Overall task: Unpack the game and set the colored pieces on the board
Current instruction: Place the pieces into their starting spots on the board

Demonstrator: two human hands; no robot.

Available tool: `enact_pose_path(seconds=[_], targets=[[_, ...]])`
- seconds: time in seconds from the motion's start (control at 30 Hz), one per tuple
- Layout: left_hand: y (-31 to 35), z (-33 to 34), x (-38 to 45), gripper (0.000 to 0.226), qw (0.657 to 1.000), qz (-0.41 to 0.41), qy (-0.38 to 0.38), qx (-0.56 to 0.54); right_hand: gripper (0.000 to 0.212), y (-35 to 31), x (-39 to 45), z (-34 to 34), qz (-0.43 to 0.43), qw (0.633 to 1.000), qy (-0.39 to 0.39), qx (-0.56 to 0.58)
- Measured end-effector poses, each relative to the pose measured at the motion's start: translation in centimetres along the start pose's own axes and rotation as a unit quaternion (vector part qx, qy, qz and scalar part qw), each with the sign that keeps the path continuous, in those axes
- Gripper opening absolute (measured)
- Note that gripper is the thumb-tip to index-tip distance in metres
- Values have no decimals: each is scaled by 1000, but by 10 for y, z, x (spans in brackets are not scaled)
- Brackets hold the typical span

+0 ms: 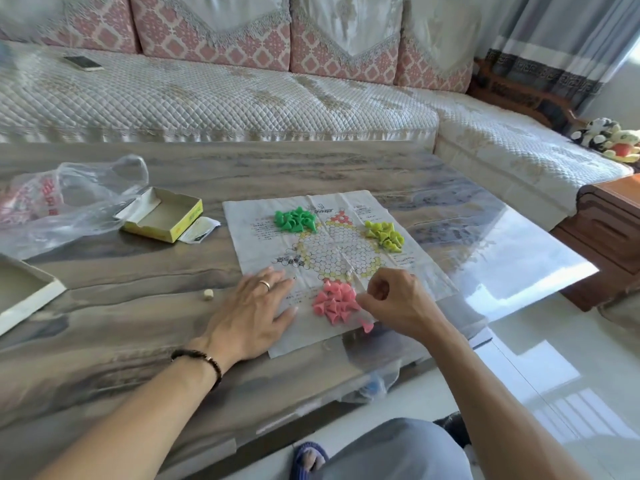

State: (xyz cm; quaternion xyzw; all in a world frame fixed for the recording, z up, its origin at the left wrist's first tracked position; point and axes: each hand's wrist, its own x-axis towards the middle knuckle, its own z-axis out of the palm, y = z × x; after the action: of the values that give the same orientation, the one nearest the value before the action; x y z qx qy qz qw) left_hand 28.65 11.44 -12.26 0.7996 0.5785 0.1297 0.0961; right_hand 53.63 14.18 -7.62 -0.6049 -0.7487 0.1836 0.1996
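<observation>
A creased paper game board (pixel 419 265) lies flat on the table. On it sit a pile of green cone pieces (pixel 296 220) at the far left, a pile of yellow-green pieces (pixel 384 235) at the far right, and a pile of pink pieces (pixel 334 301) near me. One pink piece (pixel 367 326) lies apart at the board's near edge. My left hand (pixel 254 311) rests flat with straight fingers on the board's left side. My right hand (pixel 394 299) hovers beside the pink pile with curled fingers that seem to pinch a thin clear plastic wrapper; the wrapper is hard to make out.
An open yellow game box (pixel 162 214) and a crumpled plastic bag (pixel 65 199) lie at the table's left. A box lid (pixel 24 296) juts in at the left edge, with a small die (pixel 208 294) near it. A sofa runs behind the table.
</observation>
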Motion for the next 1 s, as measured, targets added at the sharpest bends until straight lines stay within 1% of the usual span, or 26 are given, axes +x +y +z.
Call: enact_pose_path(seconds=[0.03,0.13,0.23,0.33,0.4,0.53,0.63,0.77,0.9,1.0], targets=[[-1,0,0,82,1000,0,0,3,20,0,-7,0,6,1000,-12,-1],[-1,0,1,64,1000,1,1,6,24,1,-21,3,21,999,-36,-5],[-2,0,0,60,1000,2,4,0,23,-1,-27,8,22,999,-39,2],[-1,0,1,60,1000,-7,7,6,16,-3,-26,5,21,999,-48,-4],[-1,1,2,61,1000,-11,8,9,10,-2,-22,1,26,999,-31,-17],[-1,2,3,69,1000,-19,-8,17,20,-6,-2,-9,21,999,39,-1],[0,3,3,71,999,-13,-23,26,15,-20,19,-10,2,997,65,32],[1,1,4,68,999,-17,-28,28,8,-31,49,1,-24,996,53,68],[0,1,5,71,999,-32,-22,2,6,-33,73,18,-45,998,11,30],[0,1,5,72,999,-38,-12,-13,11,-33,83,27,-71,997,-19,-3]])
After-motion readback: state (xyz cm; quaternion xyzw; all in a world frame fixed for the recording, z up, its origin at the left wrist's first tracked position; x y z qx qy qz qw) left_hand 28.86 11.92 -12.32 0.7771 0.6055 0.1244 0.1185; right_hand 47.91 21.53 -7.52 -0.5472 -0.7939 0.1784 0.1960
